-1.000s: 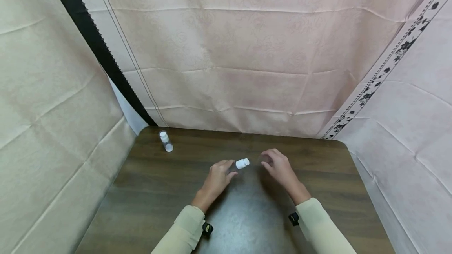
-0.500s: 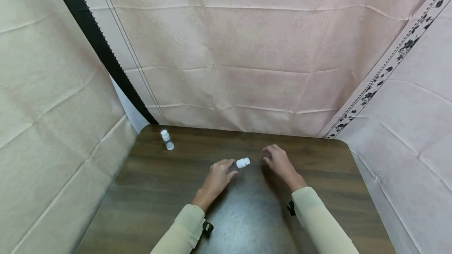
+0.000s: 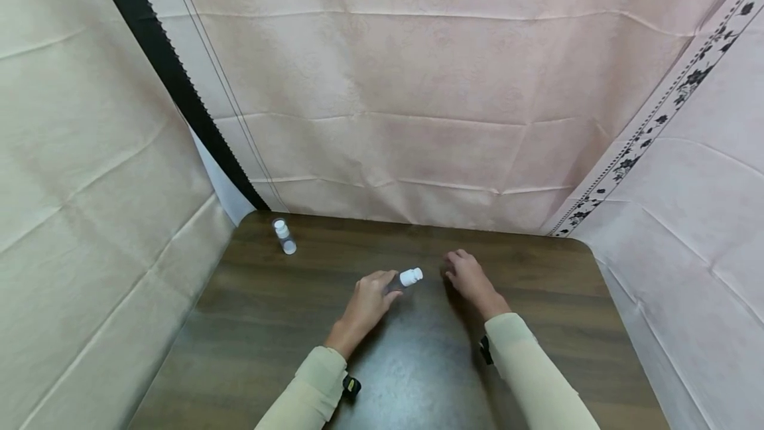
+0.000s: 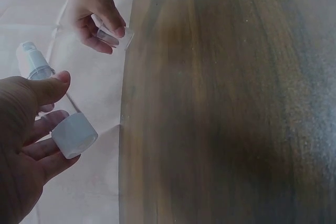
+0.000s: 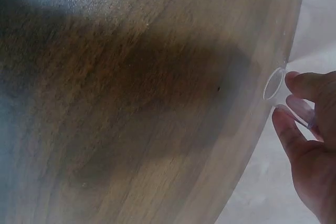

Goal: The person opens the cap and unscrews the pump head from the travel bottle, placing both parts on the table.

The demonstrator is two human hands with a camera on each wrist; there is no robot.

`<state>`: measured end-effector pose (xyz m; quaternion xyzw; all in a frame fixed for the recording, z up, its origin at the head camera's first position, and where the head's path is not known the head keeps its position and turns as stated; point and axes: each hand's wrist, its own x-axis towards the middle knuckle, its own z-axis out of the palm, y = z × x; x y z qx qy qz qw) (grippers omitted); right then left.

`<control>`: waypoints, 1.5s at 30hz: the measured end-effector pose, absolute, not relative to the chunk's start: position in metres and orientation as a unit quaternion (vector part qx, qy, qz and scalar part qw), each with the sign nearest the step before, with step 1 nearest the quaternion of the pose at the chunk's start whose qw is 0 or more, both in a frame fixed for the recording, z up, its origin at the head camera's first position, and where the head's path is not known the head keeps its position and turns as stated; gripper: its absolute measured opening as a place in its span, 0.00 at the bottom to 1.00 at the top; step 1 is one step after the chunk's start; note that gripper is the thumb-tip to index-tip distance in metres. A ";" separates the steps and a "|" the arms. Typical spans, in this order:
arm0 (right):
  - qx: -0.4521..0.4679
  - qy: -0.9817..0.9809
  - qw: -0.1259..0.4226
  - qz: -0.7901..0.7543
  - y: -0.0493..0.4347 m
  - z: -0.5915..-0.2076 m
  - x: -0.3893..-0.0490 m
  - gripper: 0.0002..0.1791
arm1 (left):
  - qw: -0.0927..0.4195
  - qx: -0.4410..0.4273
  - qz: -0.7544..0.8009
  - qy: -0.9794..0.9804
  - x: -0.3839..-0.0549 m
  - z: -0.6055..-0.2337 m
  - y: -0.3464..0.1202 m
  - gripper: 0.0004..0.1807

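Observation:
In the head view my left hand (image 3: pixel 365 300) holds a small spray bottle (image 3: pixel 410 277), tilted with its white pump top to the right. The left wrist view shows the thumb and fingers around its clear body, with the white base (image 4: pixel 75 136) and pump nozzle (image 4: pixel 31 57) sticking out at either end. My right hand (image 3: pixel 473 281) pinches a clear cap (image 5: pixel 274 86) between thumb and fingers. The cap's open rim faces away from the palm in the right wrist view. Both hands are above the table, apart from each other, the bottle's pump pointing towards the right hand.
A second small bottle (image 3: pixel 284 236), with a white pump top, is at the back left of the brown wooden table (image 3: pixel 286 350). Pale cloth (image 3: pixel 418 118) hangs behind the table and along both sides. Shadows of the arms fall on the tabletop.
My right hand first shifts slightly away, then dips a little and turns, its forearm swinging leftwards. The left hand keeps the spray bottle in nearly the same spot.

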<state>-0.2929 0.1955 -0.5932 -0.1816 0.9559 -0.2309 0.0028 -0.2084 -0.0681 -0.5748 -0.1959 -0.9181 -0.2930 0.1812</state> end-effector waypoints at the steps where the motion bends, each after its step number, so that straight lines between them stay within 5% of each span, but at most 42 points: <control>1: -0.186 0.956 -0.003 -0.226 0.195 -0.594 -0.294 0.16 | 0.183 -0.196 -0.294 -0.917 -0.209 -0.575 -0.068 0.21; 14: -0.204 0.966 0.012 -0.161 0.190 -0.605 -0.301 0.12 | 0.187 -0.196 -0.293 -0.917 -0.208 -0.576 -0.069 0.21; 30: -0.141 0.964 0.054 -0.217 0.190 -0.611 -0.294 0.37 | 0.189 -0.189 -0.295 -0.917 -0.206 -0.582 -0.068 0.22; 39: -0.135 0.963 0.029 -0.233 0.195 -0.603 -0.287 0.44 | 0.187 -0.191 -0.297 -0.917 -0.208 -0.581 -0.066 0.22; 45: -0.157 0.961 -0.029 -0.225 0.201 -0.591 -0.279 0.38 | 0.192 -0.195 -0.280 -0.920 -0.208 -0.578 -0.065 0.22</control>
